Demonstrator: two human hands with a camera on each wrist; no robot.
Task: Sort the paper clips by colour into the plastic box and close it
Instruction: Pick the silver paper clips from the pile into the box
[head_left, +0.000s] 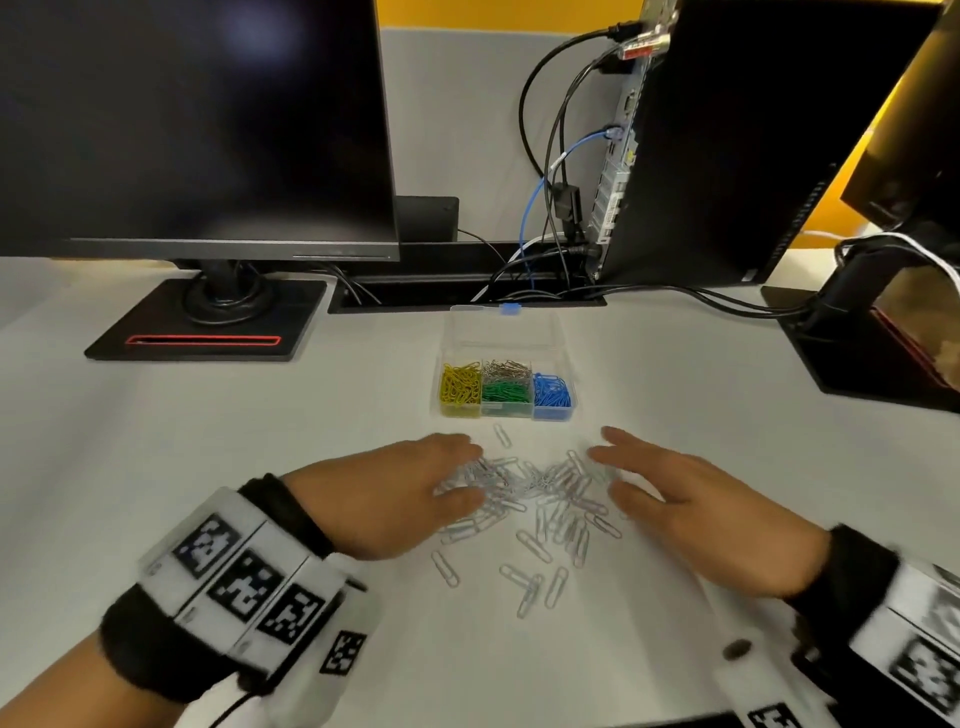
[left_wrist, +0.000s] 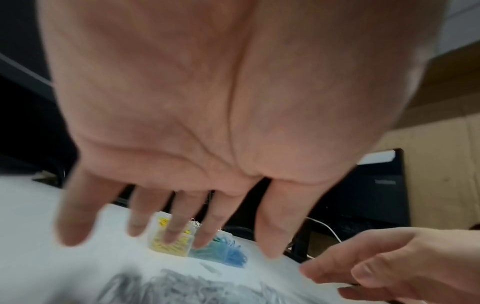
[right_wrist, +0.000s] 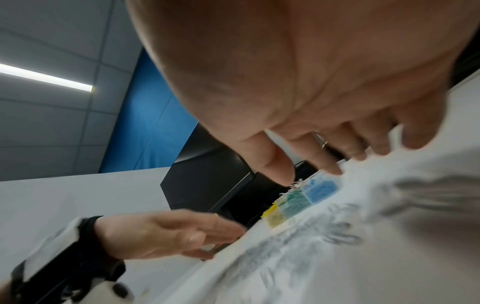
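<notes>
Now both open, flat hands, left hand (head_left: 410, 488) and right hand (head_left: 675, 499), flank white paper clips (head_left: 535, 493) on the worktop (head_left: 260, 441). Best sweep them inward, then lift toward the plastic box (head_left: 506, 387) at twelve o'clock.

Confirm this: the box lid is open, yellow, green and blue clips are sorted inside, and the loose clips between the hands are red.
Not quite. The loose clips on the desk between the left hand and right hand are silver, not red, as the head view shows. The box is open, with yellow, green and blue clips sorted inside.
</notes>
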